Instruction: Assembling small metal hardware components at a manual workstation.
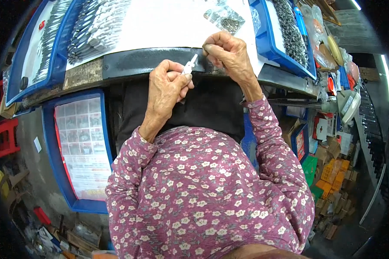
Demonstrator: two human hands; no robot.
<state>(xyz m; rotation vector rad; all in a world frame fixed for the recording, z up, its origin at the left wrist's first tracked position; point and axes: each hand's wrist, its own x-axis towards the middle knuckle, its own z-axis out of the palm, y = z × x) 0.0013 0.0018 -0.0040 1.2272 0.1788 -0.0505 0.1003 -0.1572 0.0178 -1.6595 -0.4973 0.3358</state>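
Observation:
My left hand (pixel 166 84) is closed around a small white plastic piece (pixel 189 67). Its narrow tip points up and to the right, past my thumb and forefinger. To the right, apart from the piece, my right hand (pixel 230 54) is pinched at the fingertips over the table's front edge. Whatever sits in that pinch is too small and hidden to name. Beyond the right hand, a clear plastic bag of tiny metal parts (pixel 230 25) rests on the white sheet (pixel 164 23). A heap of white and dark slender pieces (pixel 101 30) lies left of the hands.
Blue trays flank the work surface: the left tray (pixel 58 64) holds rows of slender pieces, the right tray (pixel 275 54) many small dark parts. Below the table at left stands another blue tray (pixel 75 206) with a printed sheet. A red stool (pixel 5 137) is farther left; boxes (pixel 333 172) crowd the right.

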